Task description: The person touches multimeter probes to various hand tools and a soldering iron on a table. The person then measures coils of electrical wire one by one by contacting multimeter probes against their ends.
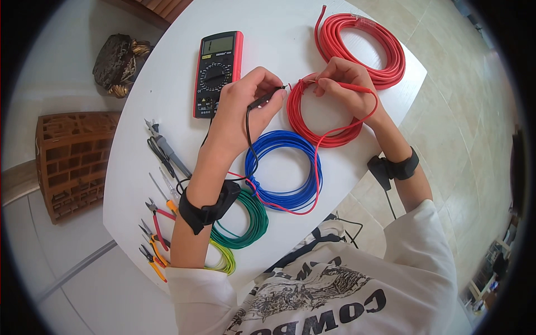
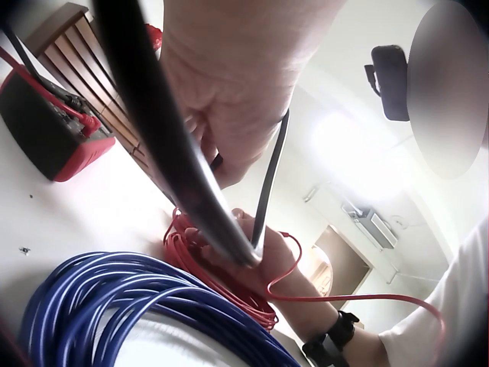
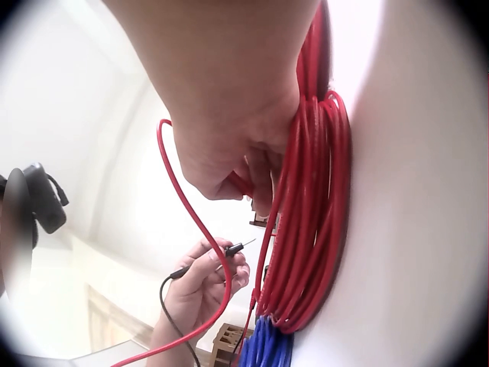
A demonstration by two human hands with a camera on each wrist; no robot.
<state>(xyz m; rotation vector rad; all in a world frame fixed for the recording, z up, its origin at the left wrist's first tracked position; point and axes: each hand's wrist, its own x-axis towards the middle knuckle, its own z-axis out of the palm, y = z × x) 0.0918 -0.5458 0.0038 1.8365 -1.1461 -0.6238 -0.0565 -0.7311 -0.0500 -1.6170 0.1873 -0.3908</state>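
In the head view my left hand (image 1: 251, 109) pinches the black test probe (image 1: 262, 99), its metal tip pointing toward the smaller red wire coil (image 1: 349, 134). My right hand (image 1: 349, 86) grips the red test probe (image 1: 355, 87) between thumb and fingers, over the upper edge of that coil. The right wrist view shows the right hand right against the red coil's strands, its fingertips partly hidden. There the black probe's bare tip (image 3: 249, 242) stands apart from the coil. A red and black multimeter (image 1: 216, 75) lies left of the left hand, its display lit.
A larger red coil (image 1: 391, 67) lies at the table's far right. Blue (image 1: 265, 192), green (image 1: 254, 223) and yellow-green (image 1: 226, 259) coils lie nearer my body. Pliers (image 1: 156, 218), screwdrivers and a soldering iron (image 1: 173, 153) lie along the left side. Test leads hang across the blue coil.
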